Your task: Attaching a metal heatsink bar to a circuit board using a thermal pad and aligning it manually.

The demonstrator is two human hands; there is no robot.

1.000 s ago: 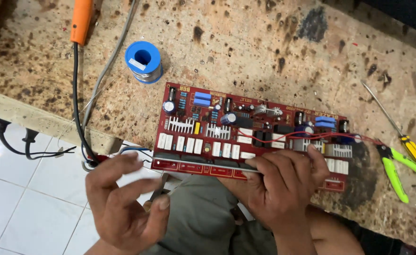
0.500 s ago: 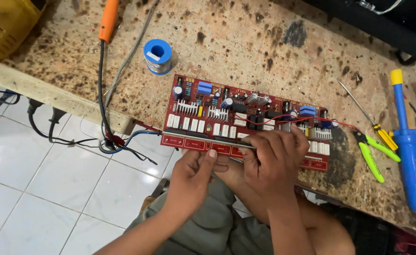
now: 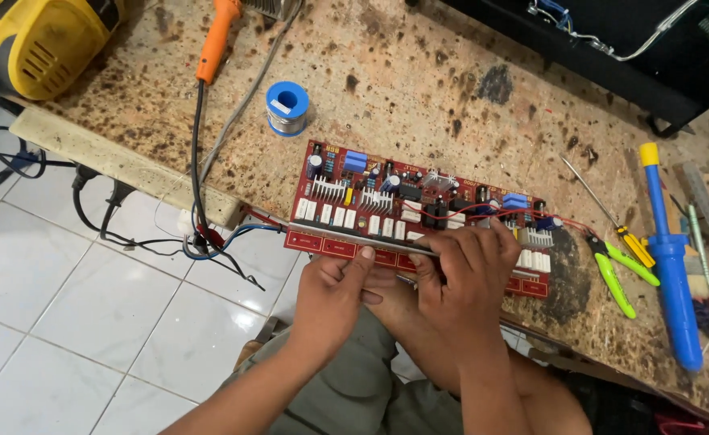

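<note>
Both hands meet at the near edge of the red circuit board [image 3: 419, 217] on the workbench [image 3: 419, 89]. The left hand [image 3: 334, 294] and right hand [image 3: 463, 278] pinch a thin metal strip [image 3: 370, 240] – it runs left to right, along the board's long side – with green cutters [image 3: 620, 270] off to the right.

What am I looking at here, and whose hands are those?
The picture comes from a camera worn on a person's head, looking down, so the hands are that person's own. The left hand and the right hand together pinch a thin metal strip at the near edge of a red circuit board full of small parts. The board lies on a speckled workbench. Around it are a blue spool of solder wire, an orange-handled soldering iron, green-handled cutters, a small screwdriver and a blue solder sucker.
</note>
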